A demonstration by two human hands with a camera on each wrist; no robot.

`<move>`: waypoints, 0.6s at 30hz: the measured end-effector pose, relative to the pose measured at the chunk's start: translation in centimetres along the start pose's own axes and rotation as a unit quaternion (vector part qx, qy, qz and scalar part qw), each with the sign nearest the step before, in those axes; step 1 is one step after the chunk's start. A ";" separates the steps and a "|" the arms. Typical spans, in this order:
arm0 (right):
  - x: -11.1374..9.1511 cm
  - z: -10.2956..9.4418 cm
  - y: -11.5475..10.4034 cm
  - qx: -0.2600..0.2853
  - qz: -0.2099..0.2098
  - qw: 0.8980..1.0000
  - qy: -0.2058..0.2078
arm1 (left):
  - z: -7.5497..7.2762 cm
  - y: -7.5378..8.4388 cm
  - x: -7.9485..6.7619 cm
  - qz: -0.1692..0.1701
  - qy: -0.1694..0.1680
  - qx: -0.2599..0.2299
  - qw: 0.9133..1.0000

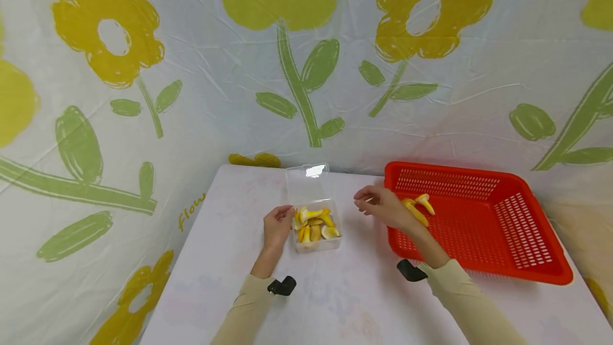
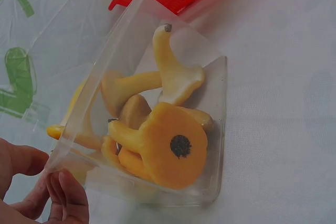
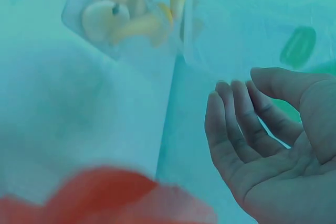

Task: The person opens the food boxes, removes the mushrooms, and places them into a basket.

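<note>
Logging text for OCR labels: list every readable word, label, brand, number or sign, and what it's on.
"flow": yellow lettering on the flower-patterned wall cloth, left of the table; whether more letters follow, can't tell.
Faint prints on the white tablecloth: too blurred to tell if any are text.
Clear box, red basket, black device on the left wrist: no readable text.

a makeshift tabletop booth, shown by a white table (image 1: pixel 345 292) hemmed by wrinkled cloth (image 1: pixel 215 79) printed with yellow flowers (image 1: pixel 134 25).
</note>
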State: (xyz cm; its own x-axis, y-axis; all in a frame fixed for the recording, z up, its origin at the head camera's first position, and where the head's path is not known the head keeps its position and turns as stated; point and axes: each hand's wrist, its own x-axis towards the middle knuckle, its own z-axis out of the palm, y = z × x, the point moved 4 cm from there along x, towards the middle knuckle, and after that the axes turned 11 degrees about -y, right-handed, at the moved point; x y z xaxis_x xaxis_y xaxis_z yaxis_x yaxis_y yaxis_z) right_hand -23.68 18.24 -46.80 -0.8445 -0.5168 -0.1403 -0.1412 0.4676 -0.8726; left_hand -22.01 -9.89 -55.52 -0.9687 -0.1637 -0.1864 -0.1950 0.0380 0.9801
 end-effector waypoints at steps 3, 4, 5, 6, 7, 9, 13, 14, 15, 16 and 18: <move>1.1 1.3 -0.2 -0.010 -0.009 1.000 -0.016 | 0.0 0.0 0.0 -0.010 -0.005 -0.003 1.000; 1.4 1.7 -0.3 -0.015 -0.013 1.000 -0.021 | 0.0 0.0 0.0 -0.012 -0.007 -0.004 1.000; 1.7 2.1 -0.4 -0.020 -0.016 0.999 -0.023 | 0.0 0.0 0.0 -0.014 -0.008 -0.004 1.000; 2.0 2.5 -0.5 -0.025 -0.018 0.999 -0.025 | 0.0 0.0 0.0 -0.015 -0.008 -0.004 1.000; 2.3 2.9 -0.7 -0.029 -0.021 0.999 -0.026 | 0.0 0.0 0.1 -0.014 -0.009 -0.005 1.000; 2.9 3.7 -0.9 -0.035 -0.025 0.999 -0.030 | 0.0 0.0 0.1 -0.010 -0.007 -0.005 1.000; 4.2 5.4 -1.4 -0.036 -0.033 0.998 -0.032 | 0.0 0.1 0.3 -0.001 0.000 -0.007 1.000; 4.6 5.9 -1.5 -0.035 -0.035 0.998 -0.033 | 0.0 0.1 0.3 0.000 0.002 -0.008 1.000; 4.9 6.3 -1.5 -0.036 -0.041 0.998 -0.032 | 0.0 0.1 0.4 0.000 0.003 -0.011 1.000; 5.2 6.6 -1.6 -0.036 -0.046 0.998 -0.030 | 0.1 0.1 0.4 0.002 0.003 -0.012 1.000; 5.8 7.3 -1.7 -0.039 -0.056 0.997 -0.026 | 0.1 0.1 0.6 0.006 0.002 -0.014 1.000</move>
State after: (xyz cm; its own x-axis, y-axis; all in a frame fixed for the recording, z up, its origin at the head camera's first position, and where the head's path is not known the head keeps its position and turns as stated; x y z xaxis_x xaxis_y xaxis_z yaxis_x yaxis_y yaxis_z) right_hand -24.58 9.20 -49.59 -0.7932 -0.6048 -0.0702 -0.2744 0.4580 -0.8456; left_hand -22.60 -9.83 -55.49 -0.9702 -0.1671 -0.1753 -0.1797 0.0117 0.9836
